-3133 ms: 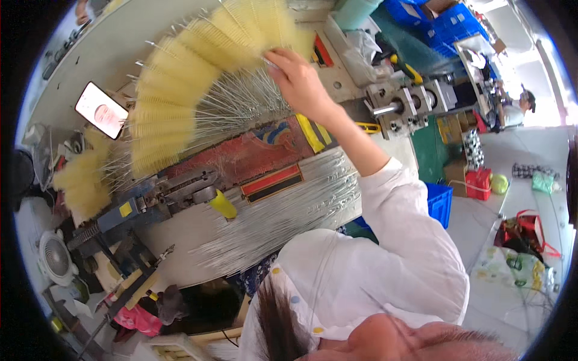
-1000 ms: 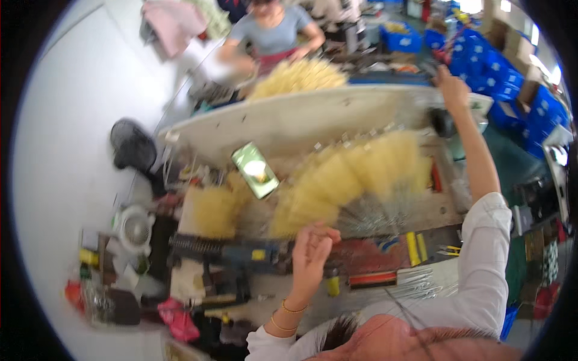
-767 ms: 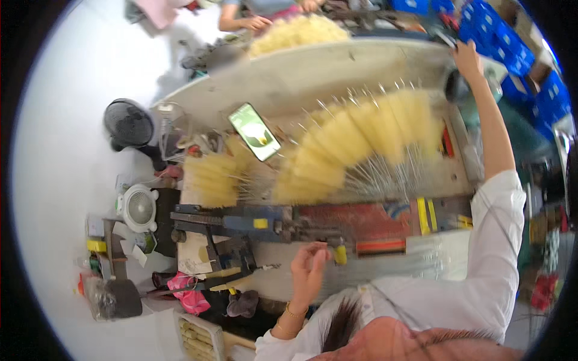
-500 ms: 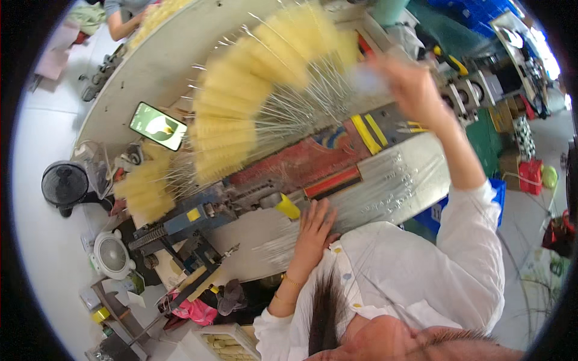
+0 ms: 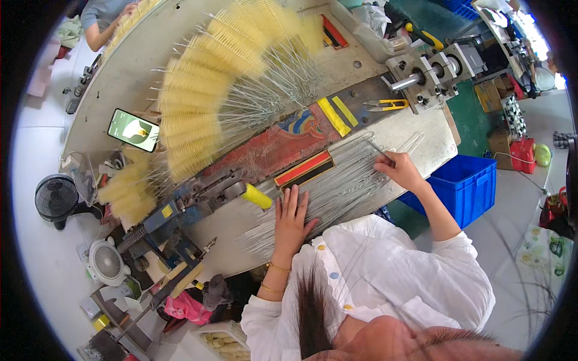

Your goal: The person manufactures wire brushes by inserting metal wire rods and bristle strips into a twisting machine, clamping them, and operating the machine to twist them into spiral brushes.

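Observation:
My left hand [image 5: 291, 224] lies flat with fingers stretched out, on the left part of a spread of thin looped metal wires [image 5: 355, 174]. My right hand [image 5: 402, 172] is closed in a pinch around a thin dark metal rod [image 5: 381, 150], whose tip points up-left over the wires' looped ends. Beyond the wires lies a red and black bar [image 5: 304, 169] on the bench. A yellow-handled lever [image 5: 257, 196] of the bench machine stands just past my left fingertips. Farther off, yellow-bristled wire brushes [image 5: 192, 102] lie fanned out in an arc.
A clamp-like metal fixture [image 5: 430, 75] sits at the bench's right end, with yellow-handled snips [image 5: 387, 105] beside it. A lit phone [image 5: 133, 129] rests left of the brushes. A blue crate [image 5: 472, 191] stands low at right. Another person's arm [image 5: 99, 36] shows at far left.
My right hand has come down from the far right side by the brushes to the wires and now pinches the rod. My left hand stays on the wires. The view has shifted.

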Demonstrator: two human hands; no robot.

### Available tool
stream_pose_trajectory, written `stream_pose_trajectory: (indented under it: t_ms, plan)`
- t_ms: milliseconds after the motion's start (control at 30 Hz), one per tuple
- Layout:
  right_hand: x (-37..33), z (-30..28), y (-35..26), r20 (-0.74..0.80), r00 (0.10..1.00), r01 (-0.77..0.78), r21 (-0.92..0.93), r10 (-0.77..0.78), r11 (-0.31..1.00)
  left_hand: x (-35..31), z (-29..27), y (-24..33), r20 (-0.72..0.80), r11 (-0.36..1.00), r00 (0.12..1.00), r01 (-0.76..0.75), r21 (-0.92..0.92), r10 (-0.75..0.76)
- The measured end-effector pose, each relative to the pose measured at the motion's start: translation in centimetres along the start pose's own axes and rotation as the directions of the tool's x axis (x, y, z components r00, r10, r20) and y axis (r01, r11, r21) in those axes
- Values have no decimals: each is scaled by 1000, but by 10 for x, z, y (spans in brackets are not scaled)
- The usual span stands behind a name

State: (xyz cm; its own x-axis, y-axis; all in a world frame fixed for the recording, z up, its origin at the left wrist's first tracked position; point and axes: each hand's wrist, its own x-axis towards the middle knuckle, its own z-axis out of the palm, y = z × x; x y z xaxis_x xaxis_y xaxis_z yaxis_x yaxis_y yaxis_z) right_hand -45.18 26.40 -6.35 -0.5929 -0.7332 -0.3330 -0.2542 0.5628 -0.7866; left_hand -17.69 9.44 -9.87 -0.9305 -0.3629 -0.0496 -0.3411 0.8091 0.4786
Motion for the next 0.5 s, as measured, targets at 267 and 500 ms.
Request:
stream_pose_trajectory:
  t_ms: [267, 500]
  plan:
    - [-8, -13, 9, -66, 998, -21, 4, 21, 1000, 5, -4, 7, -17, 998, 998, -56, 6, 56]
    - [24, -118, -106, -392, 913, 329, 546, -112, 771, 81, -19, 55, -171, 944, 981, -142, -297, 93]
